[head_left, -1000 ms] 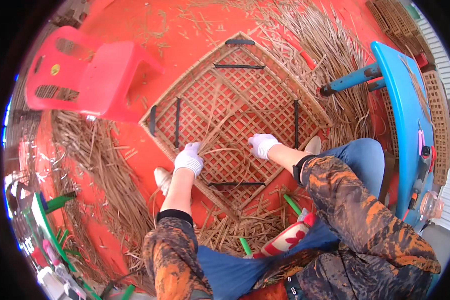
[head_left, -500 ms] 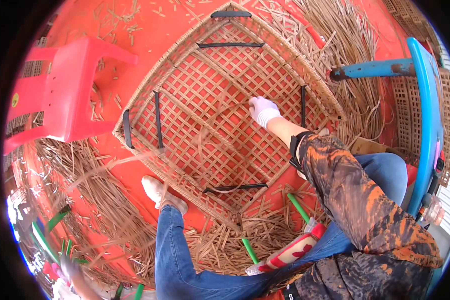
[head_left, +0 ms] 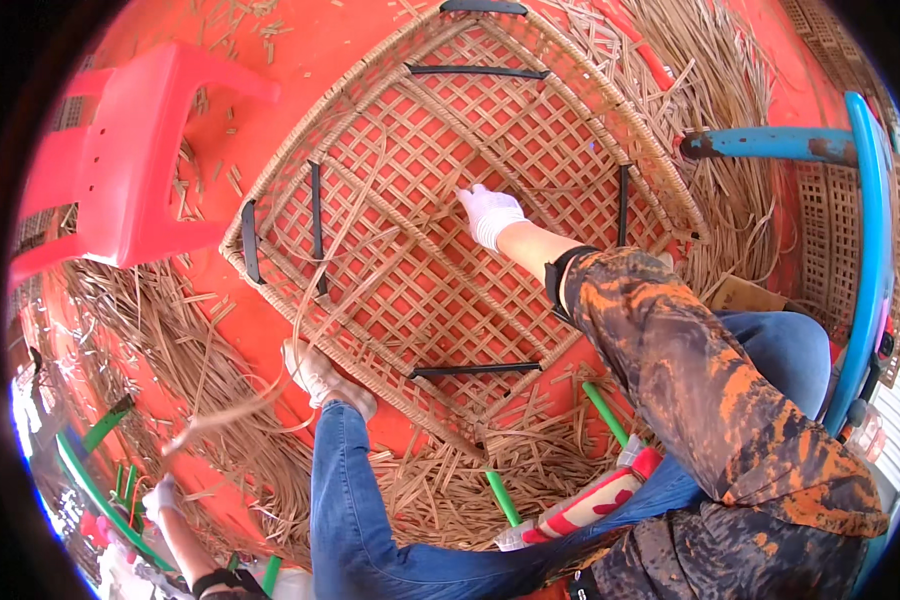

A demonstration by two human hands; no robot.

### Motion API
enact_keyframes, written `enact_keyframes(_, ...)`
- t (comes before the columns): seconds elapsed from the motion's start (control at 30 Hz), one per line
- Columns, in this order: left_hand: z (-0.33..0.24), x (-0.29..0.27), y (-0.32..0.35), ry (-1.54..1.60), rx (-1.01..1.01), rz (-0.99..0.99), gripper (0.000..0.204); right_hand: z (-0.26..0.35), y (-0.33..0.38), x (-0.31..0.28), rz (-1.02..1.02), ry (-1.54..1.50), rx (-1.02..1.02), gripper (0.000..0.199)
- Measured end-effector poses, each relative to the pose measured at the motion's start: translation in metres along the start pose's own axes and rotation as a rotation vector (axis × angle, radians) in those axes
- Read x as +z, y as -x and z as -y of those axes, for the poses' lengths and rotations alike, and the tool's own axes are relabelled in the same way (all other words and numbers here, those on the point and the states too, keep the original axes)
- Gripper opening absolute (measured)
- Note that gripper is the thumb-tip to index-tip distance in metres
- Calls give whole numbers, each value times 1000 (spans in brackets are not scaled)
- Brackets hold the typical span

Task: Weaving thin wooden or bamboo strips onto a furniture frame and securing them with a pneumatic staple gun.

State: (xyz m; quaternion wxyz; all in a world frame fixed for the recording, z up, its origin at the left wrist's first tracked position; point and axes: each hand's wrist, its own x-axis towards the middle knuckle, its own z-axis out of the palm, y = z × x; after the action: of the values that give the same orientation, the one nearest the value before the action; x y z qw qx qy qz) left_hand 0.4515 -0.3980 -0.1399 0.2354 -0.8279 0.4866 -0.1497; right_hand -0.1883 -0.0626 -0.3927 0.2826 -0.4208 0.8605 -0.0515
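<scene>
A large, four-sided woven basket frame (head_left: 440, 240) with an open lattice base and corded rims lies before me. My right hand (head_left: 490, 212), in a pale glove, is over the middle of the lattice. Its thumb and fingers are pinched at a thin tan strip (head_left: 448, 212). A long loose strip (head_left: 345, 235) loops over the left half of the lattice and trails past the rim to the lower left. My left hand (head_left: 162, 497), gloved too, is far out at the lower left, near the strip's blurred end. Its fingers are too small and smeared to read.
A pink plastic stool (head_left: 135, 150) lies tipped at the left. A blue chair (head_left: 865, 270) is at the right. Bundles of dry strips (head_left: 205, 370) lie on the red floor sheet (head_left: 240, 130). My shoe (head_left: 325, 375) is by the basket's lower left rim. Green legs (head_left: 503, 498) show below.
My right hand has moved left across the lattice. My left hand has risen a little at the lower left. The loose strip now stretches in loops from the lattice to the lower left.
</scene>
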Motion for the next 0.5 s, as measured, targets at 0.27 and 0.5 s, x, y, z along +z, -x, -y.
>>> enact_keyframes(0.27,-192,-25,215,741,1244,154,37,3,15,2,467,551,-404,23)
enact_keyframes(0.5,-332,38,386,-43,1453,605,46,-10,31,21,342,128,-197,32)
